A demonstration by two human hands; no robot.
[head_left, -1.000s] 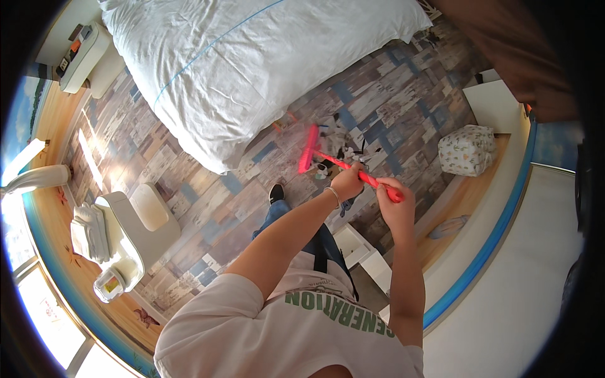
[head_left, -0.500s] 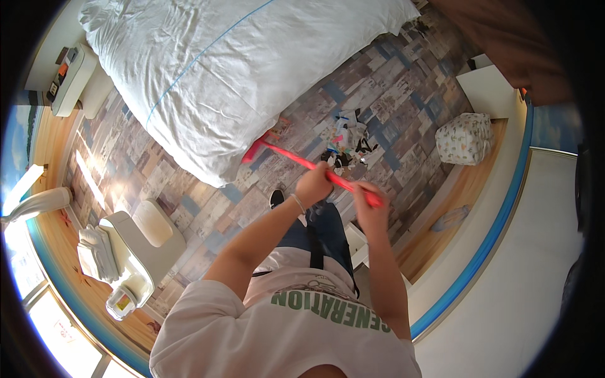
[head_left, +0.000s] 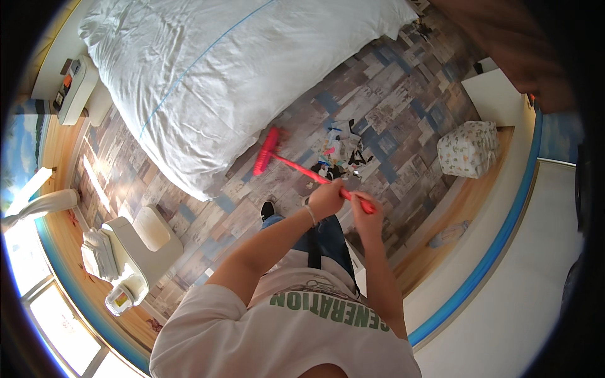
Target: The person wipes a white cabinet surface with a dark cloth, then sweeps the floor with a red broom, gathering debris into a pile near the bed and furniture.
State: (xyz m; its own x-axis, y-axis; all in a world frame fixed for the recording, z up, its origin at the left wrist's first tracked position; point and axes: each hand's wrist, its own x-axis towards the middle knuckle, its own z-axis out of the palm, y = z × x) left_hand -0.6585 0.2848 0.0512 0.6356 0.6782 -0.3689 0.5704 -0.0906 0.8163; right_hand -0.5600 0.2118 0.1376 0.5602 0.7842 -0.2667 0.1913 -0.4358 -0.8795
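I hold a red broom (head_left: 296,166) by its long handle. My left hand (head_left: 326,198), with a bracelet at the wrist, is closed round the lower part of the shaft. Nearer its top end, my right hand (head_left: 367,213) grips the handle. The bristled broom head (head_left: 266,151) is on the wood-patterned floor beside the bed's hanging white cover (head_left: 189,107). To the right of the head lies a pile of litter (head_left: 343,151) with dark, white and pink scraps.
A light patterned pouf (head_left: 468,149) stands at the right wall. On the left is a white desk (head_left: 135,252) with folded towels (head_left: 99,254) and a clear container (head_left: 119,300). More dark scraps (head_left: 421,28) lie by the bed's far right corner. My shoe (head_left: 268,210) is near the broom.
The broom head has come out from the bed cover's edge and moved right, so its whole brush shows. Both hands have shifted slightly toward me, still on the handle.
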